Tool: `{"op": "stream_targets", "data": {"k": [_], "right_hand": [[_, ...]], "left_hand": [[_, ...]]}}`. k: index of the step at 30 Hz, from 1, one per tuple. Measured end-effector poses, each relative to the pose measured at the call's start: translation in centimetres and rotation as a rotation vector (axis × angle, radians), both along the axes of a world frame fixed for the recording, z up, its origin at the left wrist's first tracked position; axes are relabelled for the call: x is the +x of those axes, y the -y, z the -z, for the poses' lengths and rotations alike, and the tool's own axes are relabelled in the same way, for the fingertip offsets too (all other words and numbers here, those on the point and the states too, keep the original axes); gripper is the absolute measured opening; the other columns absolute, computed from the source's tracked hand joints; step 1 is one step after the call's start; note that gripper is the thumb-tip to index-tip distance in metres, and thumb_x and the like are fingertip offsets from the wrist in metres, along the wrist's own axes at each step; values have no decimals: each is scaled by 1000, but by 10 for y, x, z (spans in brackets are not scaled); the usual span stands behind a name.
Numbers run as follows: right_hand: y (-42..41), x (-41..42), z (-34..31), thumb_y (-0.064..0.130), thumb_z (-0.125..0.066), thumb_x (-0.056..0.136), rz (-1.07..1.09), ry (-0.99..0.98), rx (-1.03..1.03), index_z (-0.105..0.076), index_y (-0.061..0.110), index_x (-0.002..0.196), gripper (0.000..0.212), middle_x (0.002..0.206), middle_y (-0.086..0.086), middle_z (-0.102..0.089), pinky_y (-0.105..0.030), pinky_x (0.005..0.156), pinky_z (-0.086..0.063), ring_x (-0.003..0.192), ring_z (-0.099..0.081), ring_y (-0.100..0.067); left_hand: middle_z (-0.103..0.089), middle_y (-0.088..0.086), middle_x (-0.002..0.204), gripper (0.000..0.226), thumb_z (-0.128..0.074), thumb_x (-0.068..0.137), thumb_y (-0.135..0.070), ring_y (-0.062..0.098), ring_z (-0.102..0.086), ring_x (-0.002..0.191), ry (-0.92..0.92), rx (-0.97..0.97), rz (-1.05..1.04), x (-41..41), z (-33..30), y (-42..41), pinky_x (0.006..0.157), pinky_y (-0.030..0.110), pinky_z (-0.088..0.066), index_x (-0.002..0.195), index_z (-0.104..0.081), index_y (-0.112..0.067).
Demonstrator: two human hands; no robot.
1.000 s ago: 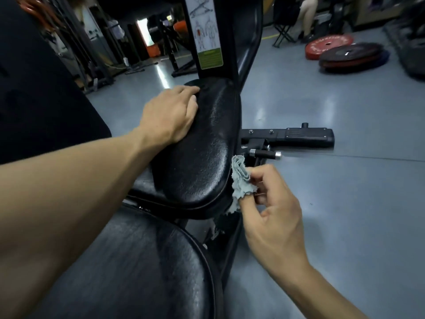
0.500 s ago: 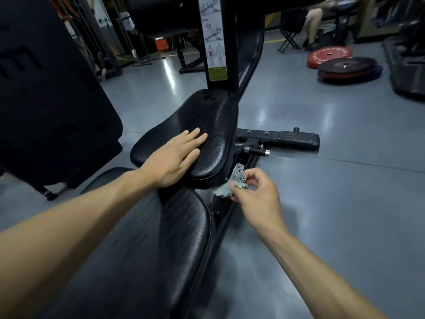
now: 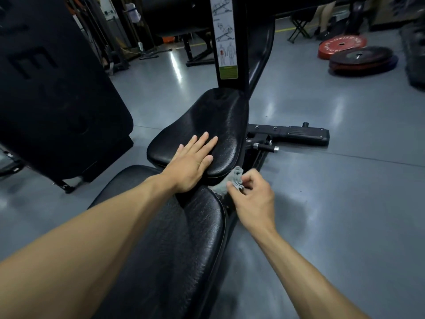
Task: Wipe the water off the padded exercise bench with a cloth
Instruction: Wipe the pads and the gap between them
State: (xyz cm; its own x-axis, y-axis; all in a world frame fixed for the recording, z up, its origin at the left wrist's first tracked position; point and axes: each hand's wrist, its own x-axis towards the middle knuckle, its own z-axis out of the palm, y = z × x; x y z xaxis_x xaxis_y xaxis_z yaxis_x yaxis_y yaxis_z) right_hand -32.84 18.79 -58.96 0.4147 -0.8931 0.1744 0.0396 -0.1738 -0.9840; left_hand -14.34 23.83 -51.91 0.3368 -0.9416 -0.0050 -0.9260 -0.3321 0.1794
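Since the earlier frame we have drawn back from the bench: the left hand point(image 3: 192, 168) has slid down from the far end of the seat pad point(image 3: 207, 125) to its near edge, and the right hand point(image 3: 251, 195) has dropped with the cloth point(image 3: 232, 180) toward the gap between the two pads.

At far left stands a large black upholstered panel point(image 3: 57, 88), well apart from our hands. Moving right, the left forearm crosses over the long back pad point(image 3: 174, 245), and the left hand lies flat on the near end of the seat pad, fingers straight and spread, pressing rather than gripping. Just beside it on the right, the right hand pinches the crumpled grey cloth between thumb and curled fingers, at the seat pad's right edge where it meets the back pad. Beyond that the black frame foot point(image 3: 299, 134) runs out across the grey floor point(image 3: 345, 203), and weight plates point(image 3: 358, 58) lie far off at the upper right.

The bench's long axis runs from us straight away toward the upright post point(image 3: 230, 42). The cloth sits to the right of that axis, low on the pad's flank, so the right hand is the nearer one for wiping. We judge the coming stroke has to travel up and leftward onto the top surface, which the left hand steadies. We cannot make out water drops on the textured vinyl.
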Motion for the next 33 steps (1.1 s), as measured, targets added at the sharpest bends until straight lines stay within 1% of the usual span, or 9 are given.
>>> {"op": "stream_targets", "data": {"k": [3, 6, 14, 17, 19, 24, 27, 30, 33], "right_hand": [[-5, 4, -1, 16, -79, 84, -3, -52, 12, -56, 17, 73, 25, 69, 3, -67, -37, 64, -54, 63, -62, -8], [-5, 0, -2, 16, -79, 85, -122, -27, -10, -60, 25, 79, 22, 78, 11, -71, -36, 74, -58, 77, -70, -10], [1, -73, 12, 11, -75, 91, -3, -1, 83, -65, 24, 89, 16, 80, 14, -73, -30, 72, -54, 78, -71, -9], [-22, -72, 9, 7, -71, 91, -50, 27, 119, -63, 22, 90, 17, 83, 9, -74, -32, 75, -55, 81, -72, -12], [-39, -67, 9, 5, -70, 91, -68, 60, 136, -62, 22, 91, 19, 85, 6, -74, -34, 77, -55, 83, -71, -18], [-66, -57, 11, 9, -70, 92, -86, 110, 132, -65, 25, 97, 17, 91, 10, -71, -18, 77, -51, 86, -68, -7], [-67, -53, 17, 11, -71, 93, -63, 143, 140, -68, 26, 102, 19, 96, 15, -73, -15, 83, -52, 94, -69, -2], [-58, -40, 18, 16, -70, 94, -86, 109, 126, -73, 28, 114, 23, 104, 21, -75, -19, 92, -52, 102, -68, 4], [-35, -15, 4, 24, -65, 97, -179, 24, 109, -75, 29, 112, 19, 97, 24, -75, -26, 92, -54, 97, -68, 6]], "left_hand": [[9, -14, 170, 54, -22, 111, -43, 15, 11, 157, -11, 30, -9, 0, -2, 2, 126, 47, 4, 162, -3, -43], [9, -14, 170, 54, -23, 111, -42, 15, 11, 157, -7, 36, -16, 0, -3, 2, 127, 48, 4, 161, -2, -43], [10, -11, 171, 55, -23, 111, -42, 19, 9, 158, -1, 117, -44, -7, -12, 5, 127, 52, -1, 162, -1, -42], [-3, -4, 172, 58, -34, 110, -39, 25, -10, 158, 58, 140, -53, -17, -30, 5, 127, 47, -17, 163, -10, -35], [-21, -3, 170, 59, -44, 108, -41, 21, -29, 152, 84, 44, 7, -31, -33, -12, 123, 41, -28, 162, -23, -30], [-8, -12, 170, 58, -21, 108, -47, 4, 1, 157, 1, -119, 114, -62, 18, -85, 127, 32, -1, 162, -22, -28], [-14, -14, 170, 54, -19, 109, -41, -1, -3, 156, -2, -229, 52, -62, 28, -84, 128, 30, -1, 161, -27, -29], [-15, -14, 169, 52, -20, 110, -39, -1, -4, 156, 5, -235, 56, -60, 29, -82, 129, 33, -4, 161, -28, -30], [-15, -15, 169, 53, -20, 109, -40, 0, -6, 156, -2, -228, 51, -59, 30, -81, 129, 37, -7, 161, -28, -31]]}}
